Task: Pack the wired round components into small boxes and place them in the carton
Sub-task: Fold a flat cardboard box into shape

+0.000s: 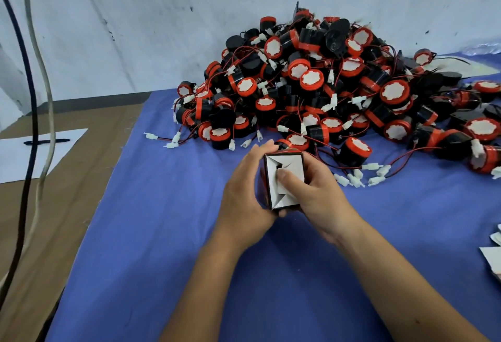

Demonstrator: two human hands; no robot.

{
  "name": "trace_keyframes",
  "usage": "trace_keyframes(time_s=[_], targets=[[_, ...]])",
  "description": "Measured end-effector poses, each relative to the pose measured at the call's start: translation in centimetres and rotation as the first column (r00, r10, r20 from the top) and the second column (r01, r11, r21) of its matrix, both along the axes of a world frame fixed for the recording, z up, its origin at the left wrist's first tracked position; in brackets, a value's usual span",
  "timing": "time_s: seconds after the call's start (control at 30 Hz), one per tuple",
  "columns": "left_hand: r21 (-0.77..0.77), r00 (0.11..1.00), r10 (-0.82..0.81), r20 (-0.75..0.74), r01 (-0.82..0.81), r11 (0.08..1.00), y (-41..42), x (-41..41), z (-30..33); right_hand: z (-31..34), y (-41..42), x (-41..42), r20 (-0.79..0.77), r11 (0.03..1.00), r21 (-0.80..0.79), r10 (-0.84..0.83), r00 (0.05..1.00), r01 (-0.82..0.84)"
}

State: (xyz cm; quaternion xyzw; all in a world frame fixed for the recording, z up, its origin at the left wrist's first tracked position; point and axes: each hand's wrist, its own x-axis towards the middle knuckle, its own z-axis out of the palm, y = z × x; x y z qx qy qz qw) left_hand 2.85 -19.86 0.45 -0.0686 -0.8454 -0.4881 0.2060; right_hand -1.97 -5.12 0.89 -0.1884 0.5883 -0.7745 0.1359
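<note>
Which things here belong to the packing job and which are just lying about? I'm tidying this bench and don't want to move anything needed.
Belongs to the job:
- small box, gripped by the left hand and right hand
- pile of wired round components
- flat white pieces at the right edge, possibly unfolded boxes

Lying about:
- pen on white paper
- hanging cables
</note>
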Motion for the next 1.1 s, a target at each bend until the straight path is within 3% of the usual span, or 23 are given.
trace_keyframes(time_s=[0.13,0.37,0.43,0.57,0.7,0.77,0.83,0.87,0.93,1.0,1.03,1.1], targets=[[-0.078,0.996,0.066,-0.061,-0.071,0.994,-0.5,-0.2,-0.2,-0.1,0.0,0.0,-0.04,0.999,0.047,-0.015,0.999,0.017],[-0.136,0.99,0.08,-0.118,-0.096,0.986,0.0,-0.4,-0.4,-0.5,-0.4,0.0,-0.292,0.921,0.242,-0.231,0.928,0.305],[-0.131,0.988,0.078,-0.132,-0.095,0.987,-0.3,-0.5,-0.5,-0.5,-0.2,-0.2,-0.263,0.939,0.232,-0.189,0.946,0.252],[-0.061,0.983,0.097,-0.154,-0.107,0.992,-1.1,-0.6,-0.5,0.0,0.7,-0.8,-0.07,0.995,-0.002,0.103,0.992,-0.103],[-0.061,0.988,0.073,-0.134,-0.082,0.995,-1.3,-0.5,-0.6,0.3,1.6,-1.0,-0.061,0.977,-0.07,0.198,0.978,-0.202],[-0.086,0.991,0.075,-0.107,-0.084,0.993,-1.5,-0.5,-0.7,0.6,1.8,-0.9,-0.105,0.983,-0.022,0.178,0.978,-0.181],[-0.106,0.997,0.055,-0.062,-0.061,0.992,-2.0,-0.5,-0.7,0.7,1.6,-0.6,-0.323,0.977,0.209,0.032,0.946,0.038],[-0.075,0.999,0.032,-0.038,-0.035,0.997,-2.2,-0.5,-0.6,0.6,1.4,-0.4,-0.495,0.912,0.348,-0.017,0.868,0.217],[0.164,0.998,-0.043,0.047,0.035,0.986,-2.5,-0.4,-0.3,0.0,0.4,0.3,-0.766,0.746,0.453,0.046,0.641,0.488],[0.432,0.986,-0.122,0.118,0.06,0.9,-2.3,-0.5,-0.1,-0.3,-0.5,0.7,-0.828,0.656,0.501,0.172,0.534,0.565],[0.478,0.983,-0.126,0.132,0.048,0.877,-2.1,-0.6,0.0,-0.3,-0.9,0.7,-0.825,0.6,0.54,0.238,0.513,0.59],[0.422,0.985,-0.07,0.16,-0.004,0.907,-1.6,-0.4,0.0,-0.4,-1.8,0.8,-0.8,0.477,0.6,0.357,0.482,0.642]])
